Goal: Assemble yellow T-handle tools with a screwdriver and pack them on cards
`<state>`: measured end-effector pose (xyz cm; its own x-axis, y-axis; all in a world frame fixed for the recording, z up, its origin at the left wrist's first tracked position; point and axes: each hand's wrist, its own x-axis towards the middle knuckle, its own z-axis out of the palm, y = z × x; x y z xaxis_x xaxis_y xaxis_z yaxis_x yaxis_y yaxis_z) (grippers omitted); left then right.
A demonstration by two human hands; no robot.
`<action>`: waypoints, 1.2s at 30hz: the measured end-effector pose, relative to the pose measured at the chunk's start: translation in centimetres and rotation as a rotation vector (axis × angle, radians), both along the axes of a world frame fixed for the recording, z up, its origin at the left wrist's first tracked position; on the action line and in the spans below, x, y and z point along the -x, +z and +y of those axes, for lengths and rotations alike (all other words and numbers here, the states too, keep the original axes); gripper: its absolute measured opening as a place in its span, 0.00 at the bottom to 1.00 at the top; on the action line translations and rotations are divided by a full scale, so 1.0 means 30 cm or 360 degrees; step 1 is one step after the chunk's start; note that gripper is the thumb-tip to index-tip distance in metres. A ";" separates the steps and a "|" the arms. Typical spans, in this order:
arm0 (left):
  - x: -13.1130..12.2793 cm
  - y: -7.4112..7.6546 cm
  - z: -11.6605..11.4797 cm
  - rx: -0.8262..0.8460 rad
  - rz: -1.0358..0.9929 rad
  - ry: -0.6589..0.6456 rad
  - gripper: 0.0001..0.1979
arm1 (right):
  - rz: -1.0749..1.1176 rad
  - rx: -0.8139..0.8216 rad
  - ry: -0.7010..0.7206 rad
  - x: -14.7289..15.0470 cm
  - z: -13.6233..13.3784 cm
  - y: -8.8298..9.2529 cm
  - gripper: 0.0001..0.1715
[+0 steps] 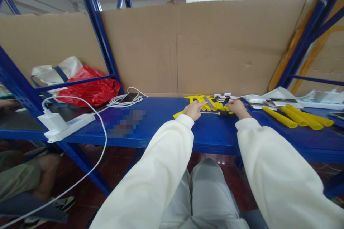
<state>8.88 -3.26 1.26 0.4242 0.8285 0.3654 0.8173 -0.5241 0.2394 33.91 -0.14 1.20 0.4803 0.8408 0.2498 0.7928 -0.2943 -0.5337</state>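
Observation:
My left hand [194, 110] is closed over a yellow plastic piece [177, 115], whose end sticks out at the hand's left side. Its fingers reach toward a flat grey plate [208, 102] beside several yellow T-shaped plastic parts [199, 98]. My right hand [238, 108] has its fingertips pinched together at the right end of the yellow parts; whatever is between them is too small to tell. Just below the hands lies a screwdriver [224, 113] with a thin metal shaft and a black and yellow handle, partly covered by the right hand.
Yellow tubes [298, 116] lie right, by plastic bags and papers [276, 103]. Small white and black pieces [225, 96] sit behind the hands. Leftward are a phone [130, 97] on coiled cable, a power strip [71, 127] and a red bag [90, 86]. Cardboard [215, 46] walls the back.

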 end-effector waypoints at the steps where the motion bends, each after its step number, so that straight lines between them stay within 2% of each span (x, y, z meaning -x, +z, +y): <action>1: 0.000 0.000 -0.002 0.0000 0.0000 0.0004 0.27 | -0.0021 0.0056 0.0017 -0.003 0.002 -0.005 0.09; 6: -0.002 0.003 -0.013 0.0003 0.0003 0.0005 0.27 | -0.0251 0.0187 -0.0019 -0.020 0.033 -0.034 0.16; 10: -0.002 0.004 -0.013 0.0004 0.0005 0.0006 0.27 | -0.0377 0.0243 0.0029 -0.054 0.077 -0.052 0.15; 15: 0.000 0.005 -0.013 0.0012 0.0019 -0.0019 0.27 | -0.0507 0.0237 -0.0039 -0.049 0.107 -0.055 0.24; 20: -0.001 0.009 -0.019 0.0023 0.0033 -0.0010 0.28 | -0.0309 0.0339 -0.0190 0.011 0.063 -0.023 0.28; 27: -0.001 0.015 -0.030 0.0056 0.0027 0.0005 0.27 | -0.0246 0.0393 -0.0181 0.055 -0.001 0.014 0.28; 32: -0.003 0.014 -0.029 0.0047 0.0023 0.0009 0.27 | -0.0274 0.0350 -0.0186 0.068 -0.013 0.020 0.27; 36: -0.003 0.015 -0.030 0.0043 0.0025 0.0005 0.27 | -0.0232 0.0254 -0.0223 0.054 -0.001 -0.002 0.25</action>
<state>8.97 -4.17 1.72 0.4273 0.8393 0.3363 0.8226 -0.5152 0.2406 32.28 -0.17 1.13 0.5635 0.8029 0.1946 0.8036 -0.4781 -0.3545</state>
